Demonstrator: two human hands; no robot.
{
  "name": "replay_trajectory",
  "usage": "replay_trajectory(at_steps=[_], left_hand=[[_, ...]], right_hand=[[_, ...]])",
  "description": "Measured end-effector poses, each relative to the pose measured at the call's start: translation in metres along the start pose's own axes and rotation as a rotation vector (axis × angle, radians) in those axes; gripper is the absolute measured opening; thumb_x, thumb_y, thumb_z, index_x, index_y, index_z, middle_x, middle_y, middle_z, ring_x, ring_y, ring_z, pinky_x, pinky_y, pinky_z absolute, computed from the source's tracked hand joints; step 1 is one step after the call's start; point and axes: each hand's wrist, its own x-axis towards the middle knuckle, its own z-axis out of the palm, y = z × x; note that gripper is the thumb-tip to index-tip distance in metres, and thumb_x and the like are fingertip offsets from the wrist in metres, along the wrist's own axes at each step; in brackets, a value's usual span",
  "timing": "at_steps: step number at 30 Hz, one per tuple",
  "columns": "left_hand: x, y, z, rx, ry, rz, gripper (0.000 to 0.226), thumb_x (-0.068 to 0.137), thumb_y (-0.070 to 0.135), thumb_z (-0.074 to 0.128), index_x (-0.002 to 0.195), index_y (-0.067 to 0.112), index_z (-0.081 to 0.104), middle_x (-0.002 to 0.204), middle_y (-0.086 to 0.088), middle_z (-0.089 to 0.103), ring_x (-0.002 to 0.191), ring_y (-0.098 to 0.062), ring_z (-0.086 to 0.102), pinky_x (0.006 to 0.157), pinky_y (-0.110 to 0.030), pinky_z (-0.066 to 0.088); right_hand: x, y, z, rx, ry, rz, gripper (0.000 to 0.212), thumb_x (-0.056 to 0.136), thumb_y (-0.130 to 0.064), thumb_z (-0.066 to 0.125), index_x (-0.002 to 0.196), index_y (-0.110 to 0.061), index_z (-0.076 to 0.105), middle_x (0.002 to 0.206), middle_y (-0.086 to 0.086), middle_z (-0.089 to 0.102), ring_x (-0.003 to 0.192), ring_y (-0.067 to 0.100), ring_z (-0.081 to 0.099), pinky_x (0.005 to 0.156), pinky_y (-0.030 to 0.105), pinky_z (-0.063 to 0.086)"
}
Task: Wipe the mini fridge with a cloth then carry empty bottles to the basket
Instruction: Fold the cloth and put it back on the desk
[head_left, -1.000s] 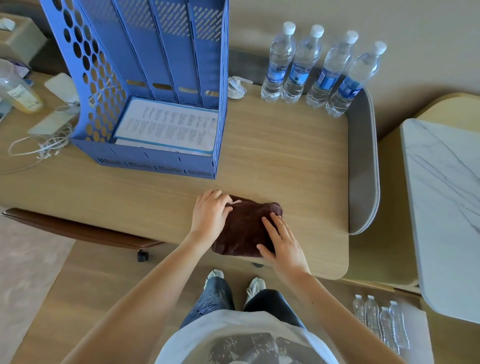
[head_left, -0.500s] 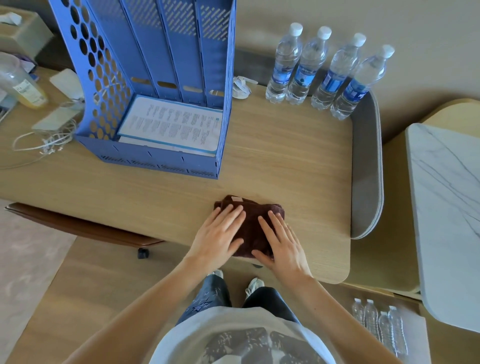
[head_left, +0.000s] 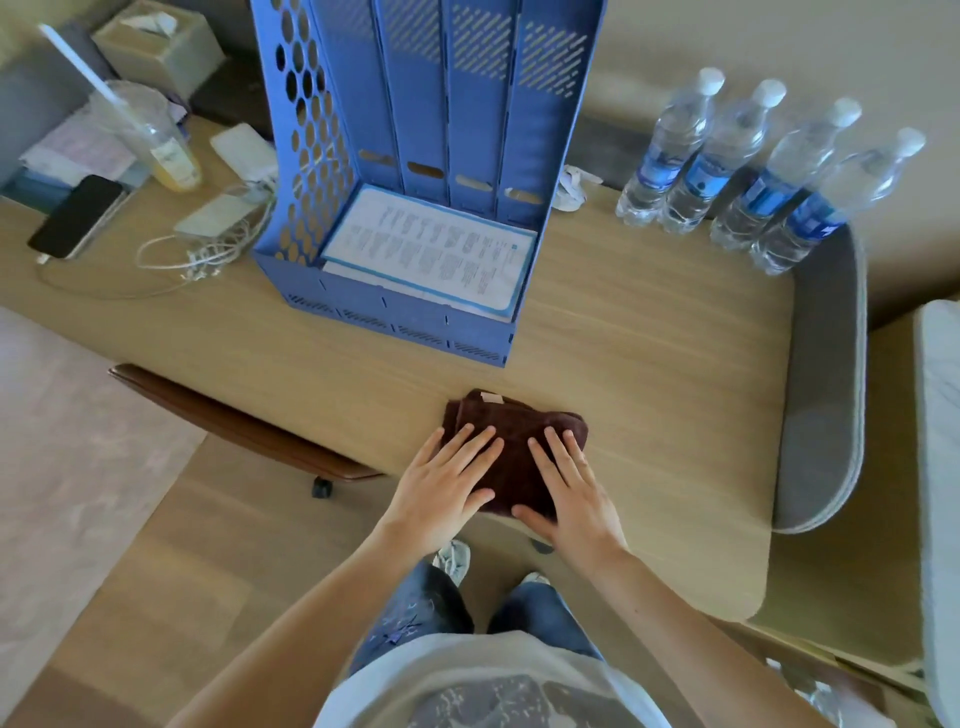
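The desk carries a blue file rack at the back. At its far right corner stand four capped bottles in a row by the wall, likely kept out of the working space. Near the front edge lies the folded brown cloth. The left hand and right hand rest flat on it, each grip released, fingers straight, seemingly pressing the fold neat for wiping.

Dark brown cloth is folded into a thick pad, little tag on its far edge, lying flat by the near edge of the surface. Four clear bottles, white caps and blue labels, stand in a row far right.
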Motion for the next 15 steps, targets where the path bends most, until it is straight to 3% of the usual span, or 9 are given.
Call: replay_trajectory(at_steps=[4, 8, 15], left_hand=[[-0.014, -0.049, -0.009, -0.013, -0.018, -0.046, 0.061, 0.097, 0.047, 0.049, 0.151, 0.021, 0.037, 0.158, 0.002, 0.034, 0.146, -0.021, 0.031, 0.117, -0.048, 0.029], [-0.021, -0.099, -0.021, 0.027, -0.062, -0.068, 0.062, 0.097, 0.049, 0.038, 0.152, 0.022, 0.034, 0.159, 0.003, 0.031, 0.146, -0.021, 0.031, 0.118, -0.048, 0.027], [-0.026, -0.171, -0.035, 0.048, -0.139, -0.096, 0.064, 0.101, 0.05, 0.033, 0.157, 0.028, 0.012, 0.164, 0.01, 0.007, 0.152, -0.014, 0.007, 0.123, -0.042, 0.007]], right_hand=[[0.03, -0.04, 0.017, 0.006, 0.01, -0.019, 0.083, 0.091, -0.06, 0.058, 0.158, -0.024, 0.024, 0.163, -0.008, 0.002, 0.151, 0.015, -0.009, 0.122, 0.036, 0.01], [0.063, -0.079, 0.029, -0.003, 0.013, -0.041, 0.082, 0.092, -0.06, 0.056, 0.158, -0.023, 0.023, 0.167, 0.0, 0.011, 0.151, 0.015, -0.011, 0.121, 0.031, 0.001], [0.107, -0.135, 0.046, 0.039, 0.019, -0.019, 0.082, 0.094, -0.057, 0.056, 0.159, -0.023, 0.02, 0.168, 0.003, 0.009, 0.155, 0.023, -0.002, 0.123, 0.035, 0.003]])
